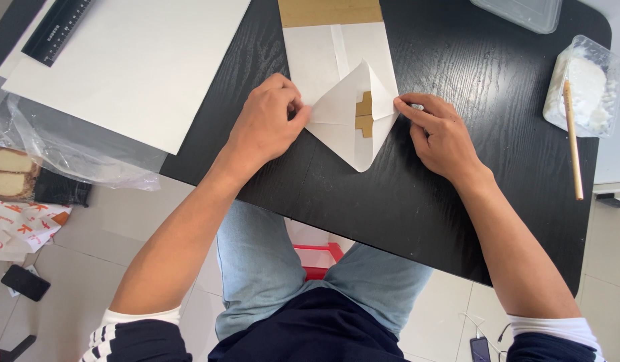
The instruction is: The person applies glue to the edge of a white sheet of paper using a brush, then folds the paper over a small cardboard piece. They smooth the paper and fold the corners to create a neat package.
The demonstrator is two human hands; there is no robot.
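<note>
On the black surface (404, 201) the left hand (263, 127) and right hand (441, 137) each pinch a corner of the white paper bag (337, 114) in a tight grip, so the folded edges should be pressed evenly and symmetrically.

The bench (457, 100) is black wood with an open, rough-looking grain and a dull sheen. The folded bag (340, 114) is matt white paper, smooth, with brown kraft paper showing at its top and in 2 small patches. The large sheet (136, 60) is smooth matt white card. The ruler (57, 28) is matt black. The tub (585, 84) is clear glossy plastic; the stick (573, 137) is bare pale wood.
</note>
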